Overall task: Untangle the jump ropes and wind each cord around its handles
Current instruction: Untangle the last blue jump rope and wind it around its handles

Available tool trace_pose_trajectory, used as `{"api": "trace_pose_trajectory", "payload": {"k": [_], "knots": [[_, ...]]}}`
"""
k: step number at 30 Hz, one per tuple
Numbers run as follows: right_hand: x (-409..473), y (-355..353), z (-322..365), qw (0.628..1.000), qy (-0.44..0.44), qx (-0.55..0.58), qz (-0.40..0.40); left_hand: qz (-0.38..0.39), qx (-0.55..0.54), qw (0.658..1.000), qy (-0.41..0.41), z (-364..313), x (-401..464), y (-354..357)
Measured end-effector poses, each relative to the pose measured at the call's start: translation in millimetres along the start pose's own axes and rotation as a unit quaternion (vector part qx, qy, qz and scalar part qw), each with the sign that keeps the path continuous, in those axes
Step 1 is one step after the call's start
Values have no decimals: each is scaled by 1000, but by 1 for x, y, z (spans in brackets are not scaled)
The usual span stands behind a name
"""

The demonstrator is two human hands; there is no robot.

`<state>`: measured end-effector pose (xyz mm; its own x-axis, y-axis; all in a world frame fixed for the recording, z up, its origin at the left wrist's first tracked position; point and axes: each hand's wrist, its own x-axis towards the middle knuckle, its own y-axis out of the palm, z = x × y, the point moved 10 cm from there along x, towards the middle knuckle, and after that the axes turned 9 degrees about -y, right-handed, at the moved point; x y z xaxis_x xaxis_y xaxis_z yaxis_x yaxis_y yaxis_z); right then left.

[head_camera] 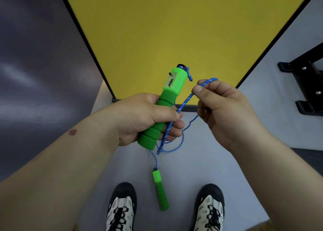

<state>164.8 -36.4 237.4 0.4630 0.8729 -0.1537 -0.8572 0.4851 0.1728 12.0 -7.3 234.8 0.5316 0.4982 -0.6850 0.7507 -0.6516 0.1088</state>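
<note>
Where the left hand (145, 116) closes around the foam grip of a green jump-rope handle (161, 108), the handle stands tilted, its hard plastic counter end pointing up and away from the person and its foam end projecting below the palm. All the left fingers (172, 126) curl around the foam, the thumb lying across the front; one strand of the blue cord (185, 102) passes between these fingers and the grip. A short knotted tail of cord hangs from the black cap at the handle's upper end. The right hand (225, 112) is held just beside the handle, level with its middle, and pinches the cord between thumb and forefinger, so that a small bend of cord rises above the fingertips. From this pinch the cord slants down to the left hand, then drops into a loose loop below both hands. A single strand continues downward from the loop to the second green handle (160, 190), which hangs upright under the left hand, between the person's two shoes (122, 208). Beyond the hands lies a yellow bench (174, 30) with a dark rim, its near corner just behind the held handle. Below everything is a pale grey floor (258, 126); a black metal frame (304, 80) stands on it at the right.
</note>
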Motion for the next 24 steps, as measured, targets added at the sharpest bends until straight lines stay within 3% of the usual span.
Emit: {"api": "trace_pose_trajectory", "payload": {"k": [3, 8, 18, 24], "knots": [[-2, 6, -4, 1000, 18, 0, 23, -5, 3, 1000, 2, -1, -1, 0], [-14, 31, -14, 988, 68, -26, 139, -2, 9, 1000, 4, -1, -1, 0], [0, 2, -1, 1000, 11, -1, 12, 2, 12, 1000, 0, 0, 0, 1], [-9, 22, -14, 992, 77, -1, 101, -6, 16, 1000, 4, -1, 0, -1]]}}
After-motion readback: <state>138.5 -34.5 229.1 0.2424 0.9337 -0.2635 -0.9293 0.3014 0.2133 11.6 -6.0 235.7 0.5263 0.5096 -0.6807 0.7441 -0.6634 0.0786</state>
